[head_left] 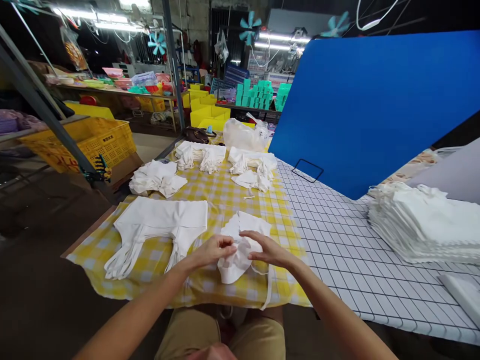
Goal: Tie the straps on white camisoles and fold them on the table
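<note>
A small white garment (229, 272) lies partly bunched on the yellow checked cloth (213, 192), with a thin strap (269, 290) trailing from it toward the table's front edge. At its left side my left hand (215, 249) has thumb and fingers pinched on the fabric. My right hand (268, 249) curves over its right side, thumb and fingers apart, fingertips at the cloth. What lies under those fingertips is partly hidden. Left of my hands, a stack of flat white garments (161, 217) with long straps is laid out.
Farther back are a loose white pile (157, 177) and two folded white stacks (200, 152), (253, 162). On the right, a large blue board (375, 110) leans over a white grid cloth (337, 255) beside a tall white fabric stack (423, 222). A yellow crate (93, 142) stands left, behind a metal post.
</note>
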Action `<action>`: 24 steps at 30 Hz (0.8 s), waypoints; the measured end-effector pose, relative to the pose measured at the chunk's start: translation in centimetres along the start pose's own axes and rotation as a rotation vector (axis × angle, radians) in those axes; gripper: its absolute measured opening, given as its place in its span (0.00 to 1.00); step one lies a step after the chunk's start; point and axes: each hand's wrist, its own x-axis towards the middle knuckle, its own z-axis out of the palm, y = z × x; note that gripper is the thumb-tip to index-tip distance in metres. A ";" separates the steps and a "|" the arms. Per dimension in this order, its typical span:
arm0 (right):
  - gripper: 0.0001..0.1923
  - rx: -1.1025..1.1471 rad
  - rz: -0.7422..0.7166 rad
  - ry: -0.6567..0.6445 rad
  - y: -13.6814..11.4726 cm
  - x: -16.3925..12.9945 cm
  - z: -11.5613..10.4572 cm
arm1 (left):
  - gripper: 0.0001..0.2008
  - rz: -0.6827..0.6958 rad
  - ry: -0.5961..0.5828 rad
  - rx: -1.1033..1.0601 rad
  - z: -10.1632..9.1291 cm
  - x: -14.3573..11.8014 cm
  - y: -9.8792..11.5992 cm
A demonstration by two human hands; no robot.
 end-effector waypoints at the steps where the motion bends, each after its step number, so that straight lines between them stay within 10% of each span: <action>1: 0.24 0.044 0.017 -0.006 -0.5 0.3 0.1 | 0.17 0.018 -0.015 -0.023 -0.1 0.5 0.5; 19: 0.17 0.539 0.218 0.490 -4.9 -6.6 -13.4 | 0.20 -0.011 -0.296 0.141 -8.2 2.8 1.7; 24: 0.17 0.350 0.234 0.550 -5.2 -8.7 -15.0 | 0.17 0.103 -0.138 0.274 -10.4 1.9 5.3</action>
